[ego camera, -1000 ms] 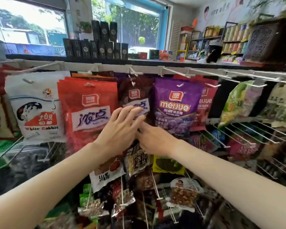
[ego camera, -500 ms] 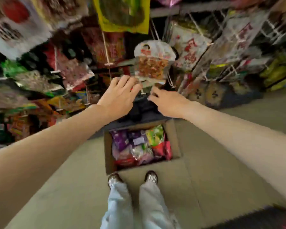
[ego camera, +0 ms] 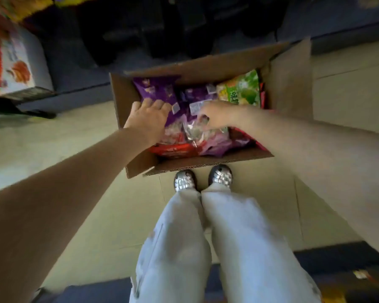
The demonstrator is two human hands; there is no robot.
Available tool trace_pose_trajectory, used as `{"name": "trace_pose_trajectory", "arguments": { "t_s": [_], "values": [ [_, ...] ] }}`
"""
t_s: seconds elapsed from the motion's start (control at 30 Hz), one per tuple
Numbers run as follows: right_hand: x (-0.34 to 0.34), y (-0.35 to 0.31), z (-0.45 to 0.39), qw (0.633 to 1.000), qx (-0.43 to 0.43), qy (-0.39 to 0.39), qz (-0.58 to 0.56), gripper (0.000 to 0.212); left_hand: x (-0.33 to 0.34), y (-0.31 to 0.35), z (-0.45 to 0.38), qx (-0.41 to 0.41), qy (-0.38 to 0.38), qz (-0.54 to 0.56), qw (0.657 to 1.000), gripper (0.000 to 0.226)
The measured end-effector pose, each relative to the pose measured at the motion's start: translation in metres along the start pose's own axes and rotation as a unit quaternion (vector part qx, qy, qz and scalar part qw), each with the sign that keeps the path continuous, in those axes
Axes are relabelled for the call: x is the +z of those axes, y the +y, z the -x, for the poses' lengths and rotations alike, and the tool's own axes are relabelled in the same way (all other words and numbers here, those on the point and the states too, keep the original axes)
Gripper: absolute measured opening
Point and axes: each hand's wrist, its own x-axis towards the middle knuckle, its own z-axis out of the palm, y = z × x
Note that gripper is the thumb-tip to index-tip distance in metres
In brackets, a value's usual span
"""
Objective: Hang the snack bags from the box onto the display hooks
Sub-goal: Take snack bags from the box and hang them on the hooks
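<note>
Bending over the cardboard box (ego camera: 290, 68), the person has both hands down among the snack bags. Box sits on the pale floor (ego camera: 42, 136) right in front of their shoes (ego camera: 220, 176), flaps open, w/ the far-right flap standing up. Left hand (ego camera: 148, 120) lies flat-ish on a purple bag (ego camera: 155, 89) at the box's left side, fingers fairly straight and spread, pressing on it, not curled round anything I can make out. Right hand (ego camera: 214, 115) is nearer the middle, fingers bent down onto a clear crinkly bag (ego camera: 197, 132) (looks like a pinch on its top edge, tho the blur makes it hard to be sure). A green bag (ego camera: 242, 89) stands at the far-right corner of the box, apart from both hands; a red bag (ego camera: 173, 150) lies along the near wall, below the left wrist. Light trousers (ego camera: 206, 248) fill the bottom of the view. Off to the left, well apart from the box, a white-and-orange carton (ego camera: 18, 62) stands on the floor, blurred
</note>
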Motion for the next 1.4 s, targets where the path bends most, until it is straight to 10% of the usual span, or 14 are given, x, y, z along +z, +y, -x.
{"name": "trace_pose_trajectory", "arguments": {
  "t_s": [0.23,0.4,0.57,0.97,1.13,1.4],
  "values": [
    [0.084,-0.046,-0.073,0.999,-0.036,-0.004,-0.002,0.027,0.090,-0.014,-0.019,-0.016,-0.073,0.151,0.986,0.056],
    [0.026,-0.055,-0.040,1.000,0.006,0.017,0.011,0.028,0.060,-0.025,0.006,-0.019,-0.071,0.197,0.978,0.062],
    [-0.121,-0.072,0.069,0.999,0.019,-0.040,0.010,0.031,-0.087,-0.031,0.040,0.014,-0.027,0.245,0.969,0.041],
    [-0.449,-0.174,0.436,0.975,-0.017,0.201,0.090,0.028,-0.529,-0.076,0.254,0.077,0.012,0.266,0.961,0.014],
    [-0.518,-0.218,0.541,0.932,-0.090,0.344,0.074,0.005,-0.622,-0.092,0.339,0.071,0.080,0.214,0.971,0.018],
    [-0.543,-0.304,0.564,0.948,-0.089,0.304,0.038,0.006,-0.674,-0.128,0.412,0.047,0.178,0.056,0.981,0.023]
  ]
}}
